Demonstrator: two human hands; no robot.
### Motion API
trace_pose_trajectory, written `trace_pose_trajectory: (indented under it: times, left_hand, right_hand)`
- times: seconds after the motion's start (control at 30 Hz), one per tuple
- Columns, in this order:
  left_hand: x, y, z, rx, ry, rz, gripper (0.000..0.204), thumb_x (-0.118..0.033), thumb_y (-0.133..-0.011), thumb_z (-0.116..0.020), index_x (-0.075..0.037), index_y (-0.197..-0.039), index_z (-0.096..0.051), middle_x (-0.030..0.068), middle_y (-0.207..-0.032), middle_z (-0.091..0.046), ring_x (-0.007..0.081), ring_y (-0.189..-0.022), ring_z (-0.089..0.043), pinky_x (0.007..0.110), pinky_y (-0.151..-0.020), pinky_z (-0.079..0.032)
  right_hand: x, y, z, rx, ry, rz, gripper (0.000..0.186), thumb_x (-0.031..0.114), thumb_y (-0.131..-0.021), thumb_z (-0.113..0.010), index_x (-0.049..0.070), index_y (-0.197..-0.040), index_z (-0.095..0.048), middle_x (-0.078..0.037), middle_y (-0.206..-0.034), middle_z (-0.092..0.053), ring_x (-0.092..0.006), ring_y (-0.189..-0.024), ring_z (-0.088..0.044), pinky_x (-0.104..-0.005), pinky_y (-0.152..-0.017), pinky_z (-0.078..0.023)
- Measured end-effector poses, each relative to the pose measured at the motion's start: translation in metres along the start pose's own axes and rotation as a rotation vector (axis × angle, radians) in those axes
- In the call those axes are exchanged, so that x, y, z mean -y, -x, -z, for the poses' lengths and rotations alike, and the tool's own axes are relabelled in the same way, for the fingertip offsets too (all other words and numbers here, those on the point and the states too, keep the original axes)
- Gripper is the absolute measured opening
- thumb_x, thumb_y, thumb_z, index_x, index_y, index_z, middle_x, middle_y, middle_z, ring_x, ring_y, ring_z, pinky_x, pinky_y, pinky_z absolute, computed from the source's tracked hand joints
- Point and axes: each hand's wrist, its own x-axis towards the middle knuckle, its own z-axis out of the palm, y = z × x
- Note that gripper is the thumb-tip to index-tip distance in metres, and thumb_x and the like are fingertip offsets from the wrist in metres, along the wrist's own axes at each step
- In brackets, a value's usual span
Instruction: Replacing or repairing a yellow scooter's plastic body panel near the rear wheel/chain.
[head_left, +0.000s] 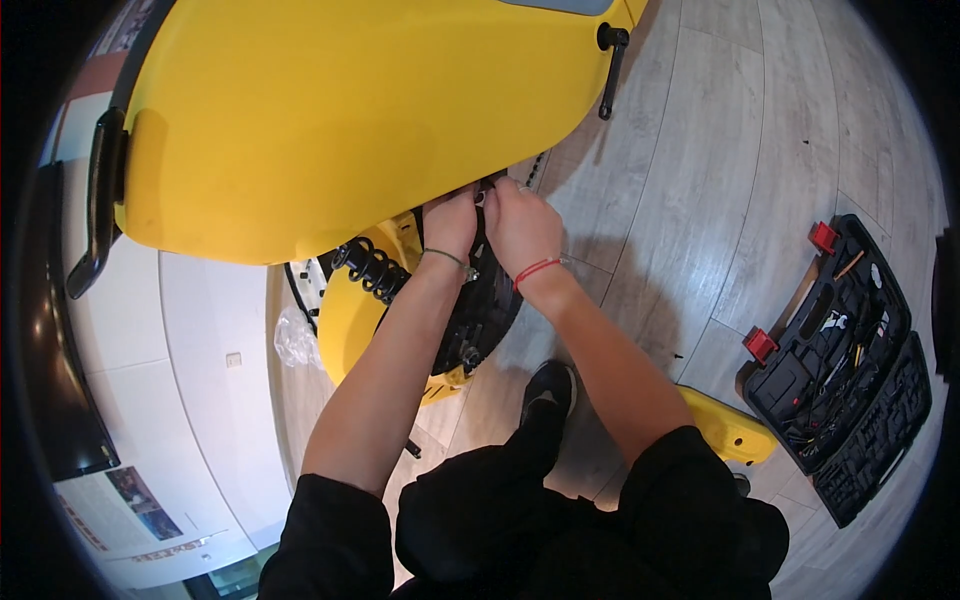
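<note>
Both my hands meet at the lower edge of a large yellow scooter body (330, 120), over the dark rear wheel area (480, 310). My left hand (452, 222) reaches up to the panel's edge, its fingers closed and partly hidden. Close beside it, my right hand (526, 230) has its fingers curled in at a small dark part (488, 184). What either hand grips is too small and covered to make out. Left of my left forearm are a black coil-spring shock absorber (370, 268) and a yellow fender piece (345, 335).
An opened black tool case (840, 340) with red clips lies on the wood-look floor at right, near a yellow panel piece (730, 428). A clear plastic bag (297, 338) lies by the white cabinet (215, 370). A black lever (612, 75) juts from the body.
</note>
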Motion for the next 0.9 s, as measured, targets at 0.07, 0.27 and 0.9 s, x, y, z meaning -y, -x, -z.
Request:
trace_pose_trajectory:
  times: [0.07, 0.27, 0.9]
  left_hand:
    - [-0.001, 0.002, -0.001, -0.028, -0.003, -0.014, 0.035, -0.02, -0.093, -0.054, 0.001, -0.121, -0.053, 0.0137, -0.117, -0.061, 0.0212, -0.103, -0.057, 0.03, -0.087, -0.042]
    - [0.007, -0.007, 0.005, 0.026, -0.018, -0.039, 0.035, -0.02, -0.093, -0.054, 0.001, -0.121, -0.053, 0.0134, -0.119, -0.06, 0.0223, -0.105, -0.056, 0.031, -0.089, -0.042]
    - [0.026, 0.016, 0.0, -0.077, 0.005, -0.1, 0.033, -0.012, -0.081, -0.05, 0.006, -0.108, -0.06, 0.0168, -0.104, -0.063, 0.0256, -0.095, -0.058, 0.032, -0.084, -0.042]
  right_hand:
    - [-0.001, -0.002, -0.001, -0.019, -0.014, 0.019, 0.011, 0.016, -0.085, -0.054, 0.005, -0.082, -0.054, -0.017, -0.075, -0.063, -0.037, -0.07, -0.062, -0.0466, -0.06, -0.05]
    - [-0.001, -0.006, -0.001, 0.051, 0.036, 0.009, 0.014, 0.017, -0.084, -0.054, 0.005, -0.078, -0.056, -0.016, -0.074, -0.063, -0.0365, -0.07, -0.063, -0.0466, -0.06, -0.05]
    - [-0.008, -0.002, -0.018, -0.079, 0.112, 0.086, 0.017, 0.022, -0.084, -0.053, 0.008, -0.083, -0.06, -0.017, -0.069, -0.062, -0.036, -0.065, -0.061, -0.0477, -0.059, -0.048]
